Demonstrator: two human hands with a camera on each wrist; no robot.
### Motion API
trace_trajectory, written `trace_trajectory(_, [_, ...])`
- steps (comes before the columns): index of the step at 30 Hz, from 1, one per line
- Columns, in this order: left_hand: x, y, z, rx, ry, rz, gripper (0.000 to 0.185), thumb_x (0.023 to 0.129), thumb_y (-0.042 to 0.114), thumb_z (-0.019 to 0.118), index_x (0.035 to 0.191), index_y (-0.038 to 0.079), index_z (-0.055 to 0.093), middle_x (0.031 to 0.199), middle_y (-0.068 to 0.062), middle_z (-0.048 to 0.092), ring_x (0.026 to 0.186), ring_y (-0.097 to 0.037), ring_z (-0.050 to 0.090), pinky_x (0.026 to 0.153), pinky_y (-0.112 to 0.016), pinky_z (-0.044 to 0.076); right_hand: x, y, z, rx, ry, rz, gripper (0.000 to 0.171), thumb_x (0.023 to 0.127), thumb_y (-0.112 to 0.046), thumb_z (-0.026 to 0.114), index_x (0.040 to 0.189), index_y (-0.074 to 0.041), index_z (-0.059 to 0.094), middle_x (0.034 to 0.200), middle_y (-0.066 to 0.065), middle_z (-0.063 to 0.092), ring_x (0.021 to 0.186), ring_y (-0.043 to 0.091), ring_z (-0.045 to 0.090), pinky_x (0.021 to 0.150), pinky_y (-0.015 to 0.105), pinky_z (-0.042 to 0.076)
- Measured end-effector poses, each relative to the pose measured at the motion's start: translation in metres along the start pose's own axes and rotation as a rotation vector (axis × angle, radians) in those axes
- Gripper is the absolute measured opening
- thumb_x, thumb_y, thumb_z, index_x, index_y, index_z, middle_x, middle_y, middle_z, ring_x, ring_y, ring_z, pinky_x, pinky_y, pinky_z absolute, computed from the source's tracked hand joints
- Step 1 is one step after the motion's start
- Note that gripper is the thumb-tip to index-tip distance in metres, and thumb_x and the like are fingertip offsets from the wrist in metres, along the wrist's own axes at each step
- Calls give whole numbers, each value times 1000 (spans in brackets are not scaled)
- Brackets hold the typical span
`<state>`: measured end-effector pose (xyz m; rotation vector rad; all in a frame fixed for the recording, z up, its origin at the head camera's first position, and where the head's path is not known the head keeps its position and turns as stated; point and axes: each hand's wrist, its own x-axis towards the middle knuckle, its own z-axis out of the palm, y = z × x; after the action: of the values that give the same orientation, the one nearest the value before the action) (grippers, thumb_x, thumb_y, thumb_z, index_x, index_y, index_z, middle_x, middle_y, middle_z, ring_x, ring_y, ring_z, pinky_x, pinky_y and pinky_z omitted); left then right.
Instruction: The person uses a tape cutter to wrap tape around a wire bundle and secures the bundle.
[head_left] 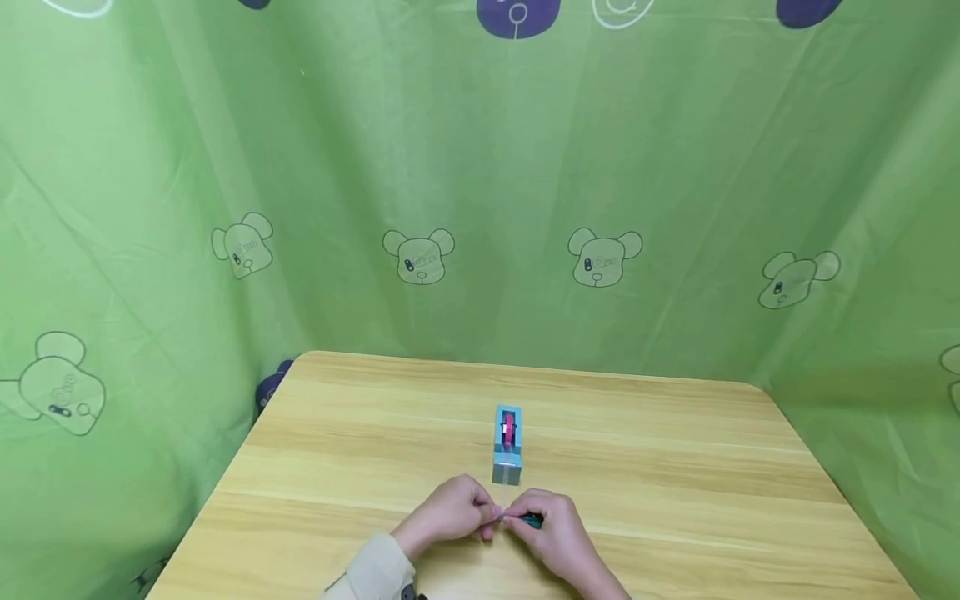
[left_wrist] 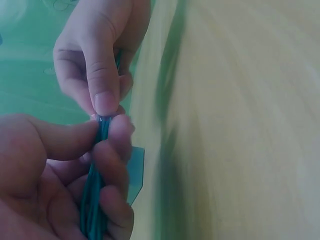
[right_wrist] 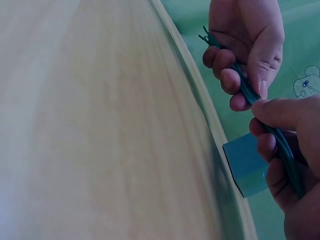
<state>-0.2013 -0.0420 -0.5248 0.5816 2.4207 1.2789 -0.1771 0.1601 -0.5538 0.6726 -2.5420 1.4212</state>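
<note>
Both hands meet near the table's front, fingertips nearly touching. A thin bundle of green wires (left_wrist: pixel 94 210) runs lengthwise through them. My left hand (head_left: pixel 453 508) curls its fingers round one part, with the thumb pressed on it. My right hand (head_left: pixel 553 529) grips the other part, thumb and fingertips pinching near the bundle's middle. Between the fingertips glints a small clear strip (left_wrist: pixel 103 119) that looks like tape, mostly hidden by the fingers. Loose wire ends stick out past the left hand in the right wrist view. Just beyond the hands stands a blue tape dispenser (head_left: pixel 507 471).
A pink-cored tape roll (head_left: pixel 508 429) sits in the dispenser, its tape reaching the front edge. The wooden table (head_left: pixel 675 458) has rounded far corners. Green curtains (head_left: pixel 510 167) with bear prints hang behind and on both sides.
</note>
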Motion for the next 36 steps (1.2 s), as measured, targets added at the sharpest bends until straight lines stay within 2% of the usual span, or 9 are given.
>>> trace_trajectory(4, [0, -1, 2, 13, 31, -5, 23, 93, 19, 67, 71, 16, 74, 58, 5, 64, 51, -8, 46, 55, -24, 38, 0, -1, 1, -11, 11, -17, 13, 81, -9, 81, 84, -21, 76, 85, -14, 70, 80, 7, 66, 77, 28, 56])
trace_trajectory(10, [-1, -1, 5, 16, 86, -10, 21, 91, 17, 71, 70, 16, 75, 57, 6, 64, 51, -8, 49, 53, -24, 39, 0, -2, 1, -4, -3, 8, 11, 83, -11, 80, 84, -21, 77, 85, -12, 71, 81, 7, 66, 77, 28, 55])
trace_trajectory(17, [-2, -2, 8, 58, 135, 17, 14, 89, 17, 73, 76, 17, 78, 58, 12, 62, 52, -7, 52, 54, -24, 43, 1, -5, -1, 39, -49, 115, 1, 87, -20, 77, 87, -21, 77, 86, -11, 72, 83, 9, 65, 77, 28, 53])
trace_trajectory(23, [-2, -2, 9, 116, 157, 56, 12, 89, 17, 74, 78, 19, 79, 58, 17, 61, 53, -3, 52, 55, -22, 44, 2, -8, -3, 100, -74, 208, 5, 89, -22, 75, 87, -18, 75, 84, -6, 72, 78, 11, 64, 72, 26, 53])
trace_trajectory(29, [-2, 0, 8, 174, 174, 114, 10, 88, 15, 74, 81, 19, 80, 63, 20, 63, 56, 1, 52, 60, -19, 46, 3, -8, -5, 192, -112, 293, 9, 90, -18, 73, 89, -9, 74, 83, 3, 72, 75, 13, 63, 66, 24, 52])
trace_trajectory(34, [-3, -1, 8, 194, 178, 144, 7, 87, 15, 75, 84, 17, 80, 73, 16, 69, 61, 3, 53, 63, -19, 48, 4, -9, -7, 274, -162, 313, 12, 93, -15, 70, 92, -3, 73, 81, 11, 71, 70, 16, 63, 58, 22, 51])
trace_trajectory(36, [-4, -2, 8, 182, 174, 138, 6, 87, 15, 76, 84, 17, 80, 77, 14, 71, 62, 3, 54, 64, -20, 48, 4, -9, -7, 269, -159, 302, 11, 92, -14, 71, 91, -3, 73, 81, 10, 71, 71, 15, 63, 59, 22, 51])
